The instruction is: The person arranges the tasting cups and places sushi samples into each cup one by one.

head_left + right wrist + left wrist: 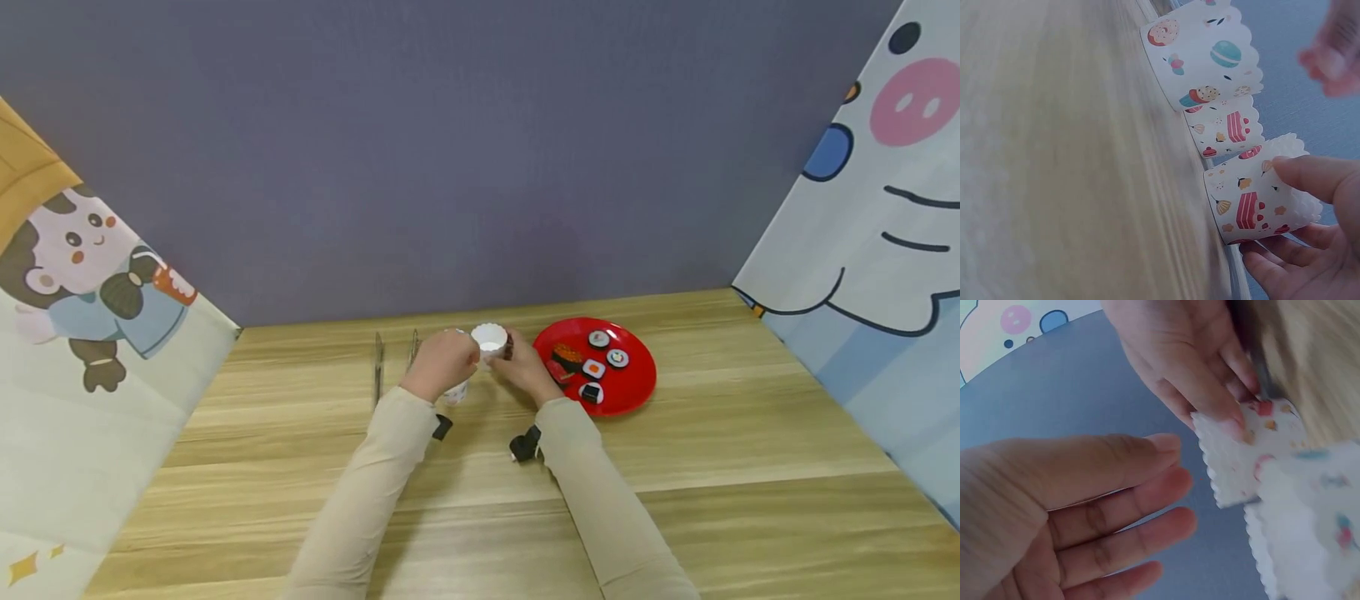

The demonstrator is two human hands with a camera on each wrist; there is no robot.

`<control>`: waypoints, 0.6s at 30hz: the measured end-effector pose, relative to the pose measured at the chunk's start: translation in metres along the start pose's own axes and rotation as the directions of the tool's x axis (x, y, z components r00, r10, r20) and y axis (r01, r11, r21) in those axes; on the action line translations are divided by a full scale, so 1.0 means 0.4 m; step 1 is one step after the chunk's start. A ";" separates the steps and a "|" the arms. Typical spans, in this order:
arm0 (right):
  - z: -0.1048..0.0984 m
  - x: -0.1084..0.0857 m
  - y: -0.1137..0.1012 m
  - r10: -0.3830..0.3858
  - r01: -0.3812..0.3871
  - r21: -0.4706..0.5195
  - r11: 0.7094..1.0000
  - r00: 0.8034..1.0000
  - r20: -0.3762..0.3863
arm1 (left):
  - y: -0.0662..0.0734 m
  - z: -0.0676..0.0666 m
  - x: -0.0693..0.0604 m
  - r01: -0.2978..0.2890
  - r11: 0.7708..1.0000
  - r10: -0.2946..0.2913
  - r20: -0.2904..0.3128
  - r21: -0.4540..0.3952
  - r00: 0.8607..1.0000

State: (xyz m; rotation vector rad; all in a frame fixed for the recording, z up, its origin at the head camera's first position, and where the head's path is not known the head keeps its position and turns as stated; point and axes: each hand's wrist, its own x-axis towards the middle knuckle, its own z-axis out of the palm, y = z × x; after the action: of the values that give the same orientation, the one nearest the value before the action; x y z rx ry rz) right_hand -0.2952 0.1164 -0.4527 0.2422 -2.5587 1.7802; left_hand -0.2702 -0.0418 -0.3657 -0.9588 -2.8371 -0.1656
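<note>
My right hand (525, 367) holds a white scalloped paper cup (490, 340), printed with red cake slices, on the table. Its thumb lies at the rim and the other fingers curl against the side, as the right wrist view shows. Beside that cup stand a similar cake-print cup (1225, 128) and one printed with a donut and macaron (1204, 56). My left hand (1097, 512) hovers near the cups, thumb and fingers extended and nothing between them. In the head view, the left hand (445, 360) partly hides the other cups.
A red plate (637, 385) of sushi pieces is just right of my right hand. Left of my left hand lie two thin metal utensils, one (378, 367) farther out and one (414, 346) closer. A grey panel (480, 167) rises behind the wooden table (750, 400).
</note>
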 end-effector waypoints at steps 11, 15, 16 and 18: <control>-0.005 -0.002 -0.009 0.006 -0.006 -0.024 1.000 1.000 -0.002 | 0.039 0.008 0.078 0.060 0.994 -0.058 -0.030 0.088 0.998; -0.004 -0.001 -0.005 0.006 -0.006 -0.020 1.000 1.000 0.003 | 0.044 0.024 0.090 0.067 0.992 -0.064 -0.030 0.106 0.997; -0.003 -0.001 -0.004 0.001 -0.001 -0.017 1.000 1.000 0.005 | 0.044 0.028 0.092 0.066 0.991 -0.063 -0.033 0.113 0.997; -0.002 0.000 -0.003 -0.011 0.011 -0.019 1.000 1.000 0.007 | 0.044 0.036 0.096 0.070 0.991 -0.066 -0.039 0.118 0.997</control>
State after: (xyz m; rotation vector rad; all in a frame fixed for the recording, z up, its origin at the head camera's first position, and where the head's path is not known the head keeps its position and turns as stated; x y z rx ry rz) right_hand -0.2953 0.1169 -0.4514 0.2627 -2.5723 1.7541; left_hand -0.2909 -0.0029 -0.3725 -0.8271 -2.8134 -0.0195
